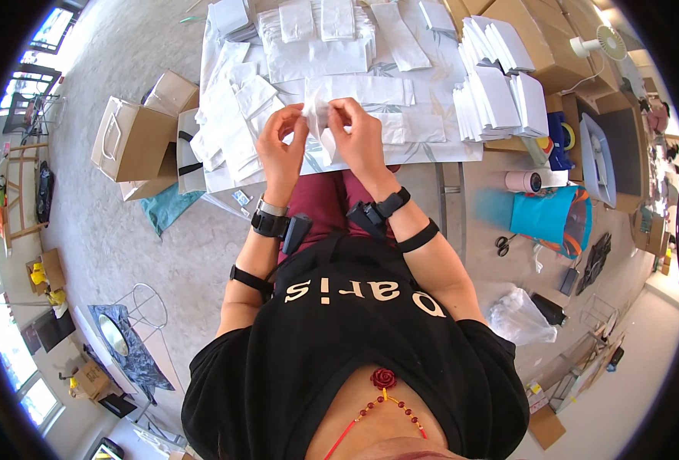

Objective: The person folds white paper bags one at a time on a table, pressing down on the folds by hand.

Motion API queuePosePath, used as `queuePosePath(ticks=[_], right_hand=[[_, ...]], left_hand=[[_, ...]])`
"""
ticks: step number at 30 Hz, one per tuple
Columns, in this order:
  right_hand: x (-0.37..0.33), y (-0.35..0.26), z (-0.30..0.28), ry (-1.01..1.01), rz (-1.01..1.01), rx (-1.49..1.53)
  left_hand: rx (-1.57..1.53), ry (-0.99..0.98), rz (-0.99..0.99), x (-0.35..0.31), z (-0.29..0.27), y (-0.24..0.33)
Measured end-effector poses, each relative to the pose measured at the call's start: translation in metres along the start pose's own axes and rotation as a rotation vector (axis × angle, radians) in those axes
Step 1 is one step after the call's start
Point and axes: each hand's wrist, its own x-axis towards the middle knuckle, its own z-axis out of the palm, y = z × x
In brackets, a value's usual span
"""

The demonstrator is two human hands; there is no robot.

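Between my two hands, just over the table's near edge, a thin white bag is held up, crumpled and slightly see-through. My left hand pinches its left side with thumb and fingers. On the other side my right hand pinches it the same way. Behind it a long flat white packet lies on the table. Loose white packets pile up to the left of my hands. Farther back rests a stack of larger white sheets or bags.
Stacks of folded white pieces stand at the table's right, beside brown cartons and a small fan. An open cardboard box is at the left. A pink cup and a blue bag are at the right.
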Motion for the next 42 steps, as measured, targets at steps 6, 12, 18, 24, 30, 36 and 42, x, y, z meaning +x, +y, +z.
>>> queuePosePath(ticks=[6,12,18,24,30,36,42], right_hand=[[0.006,0.043,-0.006,0.170,0.279,0.463],[-0.004,0.073,-0.029,0.319,0.493,0.762],[-0.024,0.125,-0.048,0.375,0.621,0.627],[-0.041,0.180,-0.060,0.384,0.504,-0.089],[-0.048,0.177,-0.062,0.375,0.514,-0.167],[-0.054,0.182,-0.068,0.396,0.521,-0.199],[-0.056,0.182,-0.069,0.373,0.550,-0.188]], left_hand=[[-0.490,0.212,-0.306,0.023,-0.021,-0.023],[-0.734,0.289,-0.340,0.040,-0.048,-0.042],[-0.811,0.346,-0.394,0.034,-0.060,-0.073],[-0.859,0.450,-0.521,0.027,-0.062,-0.117],[-0.873,0.596,-0.444,0.035,-0.093,-0.146],[-0.368,0.851,-0.534,0.018,-0.084,-0.126],[0.409,0.544,-0.185,-0.045,-0.030,-0.125]])
